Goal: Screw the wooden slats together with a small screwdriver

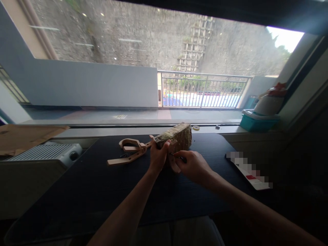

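Observation:
My left hand (158, 158) is closed around a curved wooden piece (175, 166), steadying it beside a block wrapped in brown, taped covering (179, 135). In my right hand (196, 165), the fingers pinch a slim dark tool (182, 158), its thin tip pointing at the wooden piece; its exact kind is too small to tell. Left of my hands lie a bent wooden strip with holes (129, 159) and a looped wooden piece (128, 141). A few small dark screws (124, 155) rest between them. My fingers hide part of the held piece.
All this lies on a dark table (102, 194) by a window. A roll of tape (196, 128) sits on the sill, with a teal box (259, 121) farther right. A printed booklet (249, 172) lies at the right edge; a white radiator (48, 152) and cardboard (28, 135) are left.

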`<state>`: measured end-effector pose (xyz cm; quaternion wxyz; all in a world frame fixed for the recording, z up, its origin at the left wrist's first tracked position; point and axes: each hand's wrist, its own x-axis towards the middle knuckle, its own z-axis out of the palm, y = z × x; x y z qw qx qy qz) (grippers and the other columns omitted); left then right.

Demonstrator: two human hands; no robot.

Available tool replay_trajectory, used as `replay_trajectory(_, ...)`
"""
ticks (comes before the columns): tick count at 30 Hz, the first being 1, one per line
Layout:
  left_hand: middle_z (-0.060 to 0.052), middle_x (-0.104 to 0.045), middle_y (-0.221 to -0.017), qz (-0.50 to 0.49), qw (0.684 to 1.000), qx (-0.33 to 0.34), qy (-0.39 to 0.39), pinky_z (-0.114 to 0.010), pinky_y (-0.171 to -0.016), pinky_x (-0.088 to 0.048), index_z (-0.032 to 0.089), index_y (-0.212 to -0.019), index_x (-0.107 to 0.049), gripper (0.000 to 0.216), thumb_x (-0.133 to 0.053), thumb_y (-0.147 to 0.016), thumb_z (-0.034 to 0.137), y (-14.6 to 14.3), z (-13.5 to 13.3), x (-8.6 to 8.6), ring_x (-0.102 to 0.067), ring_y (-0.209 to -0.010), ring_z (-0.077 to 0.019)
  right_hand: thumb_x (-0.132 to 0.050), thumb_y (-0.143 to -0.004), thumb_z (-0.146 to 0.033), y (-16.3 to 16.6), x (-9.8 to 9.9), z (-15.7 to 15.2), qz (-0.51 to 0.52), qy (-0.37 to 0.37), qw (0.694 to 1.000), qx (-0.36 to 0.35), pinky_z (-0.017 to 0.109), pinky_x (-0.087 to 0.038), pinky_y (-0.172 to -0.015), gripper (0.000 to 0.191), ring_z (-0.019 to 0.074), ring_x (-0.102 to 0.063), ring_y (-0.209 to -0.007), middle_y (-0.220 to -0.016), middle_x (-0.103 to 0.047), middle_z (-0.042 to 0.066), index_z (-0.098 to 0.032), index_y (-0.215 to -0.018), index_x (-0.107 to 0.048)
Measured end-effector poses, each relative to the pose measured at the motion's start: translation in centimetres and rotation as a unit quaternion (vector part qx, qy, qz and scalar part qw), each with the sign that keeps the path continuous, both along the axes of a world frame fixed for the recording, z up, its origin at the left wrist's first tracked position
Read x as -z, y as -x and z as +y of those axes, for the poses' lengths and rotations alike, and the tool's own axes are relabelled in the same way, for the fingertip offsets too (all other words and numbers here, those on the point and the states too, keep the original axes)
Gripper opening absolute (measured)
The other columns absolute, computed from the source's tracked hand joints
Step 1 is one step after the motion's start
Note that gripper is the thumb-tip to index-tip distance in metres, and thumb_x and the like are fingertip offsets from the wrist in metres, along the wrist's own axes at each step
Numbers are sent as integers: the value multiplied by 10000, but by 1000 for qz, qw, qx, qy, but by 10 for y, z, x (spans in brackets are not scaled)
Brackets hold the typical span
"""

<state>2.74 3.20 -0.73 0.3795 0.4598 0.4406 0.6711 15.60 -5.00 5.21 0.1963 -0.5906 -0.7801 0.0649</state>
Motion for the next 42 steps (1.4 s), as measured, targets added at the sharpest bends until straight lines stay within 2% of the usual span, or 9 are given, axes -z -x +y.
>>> replay_trajectory(7, -56, -675, -918, 1, 1000, 2, -1, -305, -761, -488, 147, -969, -618, 391, -692, -678, 397, 1, 1, 1, -634, -847, -197, -417, -834, -53, 12, -13, -8, -267, -93, 954, -96, 251, -354, -479, 281, 188, -629, -635, -790, -655, 109, -118, -1000, -634)
replay_trajectory(10, -53, -676, -910, -3, 1000, -2, 3, -298, -742, -490, 152, -980, -611, 386, -686, -682, 385, 1, 1, -1, -636, -836, -196, -386, -833, -16, 16, -11, -9, -290, -107, 944, -112, 250, -372, -477, 325, 186, -627, -634, -782, -640, 131, -79, -1060, -610)
replay_trajectory(14, -55, -677, -900, -8, 1000, -8, 14, -305, -741, -488, 153, -965, -616, 367, -677, -686, 383, 0, -2, -4, -635, -833, -201, -432, -864, -125, 13, -3, -3, -189, -80, 977, -62, 259, -405, -537, 249, 181, -633, -646, -793, -667, 101, -145, -973, -655)
replay_trajectory(17, -48, -676, -915, -5, 1000, -3, 5, -300, -777, -478, 159, -960, -630, 354, -692, -675, 360, 0, -4, -6, -629, -864, -198, -450, -871, -235, 4, 4, 6, -11, -7, 1000, -18, 253, -423, -593, 252, 170, -640, -691, -790, -700, 57, -198, -898, -698)
replay_trajectory(20, -45, -678, -901, -9, 1000, 12, -1, -299, -788, -474, 158, -954, -640, 369, -721, -648, 347, 0, -6, -7, -628, -861, -197, -484, -832, -276, -4, 9, 15, 147, 68, 987, 1, 243, -440, -611, 256, 158, -637, -721, -819, -713, 27, -215, -938, -709)
replay_trajectory(27, -51, -673, -905, -60, 998, 0, 23, -291, -740, -487, 157, -980, -628, 404, -677, -676, 417, 9, 4, -1, -632, -834, -192, -558, -771, -259, -12, 2, 8, 271, 128, 953, -41, 248, -472, -602, 498, 164, -635, -781, -1084, -659, 91, -177, -1261, -516)
replay_trajectory(33, -37, -679, -911, -80, 996, 1, 36, -269, -733, -485, 173, -1000, -633, 407, -683, -672, 409, 12, 9, 4, -632, -828, -175, -489, -863, -206, -17, 2, -5, 21, -97, 993, -59, 265, -400, -581, 297, 173, -615, -735, -926, -669, 52, -197, -1140, -594)
replay_trajectory(38, -45, -687, -910, -84, 996, 11, 39, -267, -714, -487, 164, -1006, -640, 439, -696, -655, 423, 12, 8, 1, -637, -816, -180, -455, -862, -82, -18, 5, -2, -172, -217, 955, -110, 254, -330, -514, 271, 144, -563, -627, -808, -614, 43, -138, -1076, -612)
replay_trajectory(42, -50, -689, -945, -85, 996, 10, 40, -265, -712, -489, 169, -1015, -632, 441, -685, -665, 433, 12, 7, 0, -639, -835, -183, -426, -854, -50, -14, 2, 0, -225, -219, 938, -150, 262, -324, -518, 289, 148, -560, -613, -783, -620, 51, -119, -1058, -619)
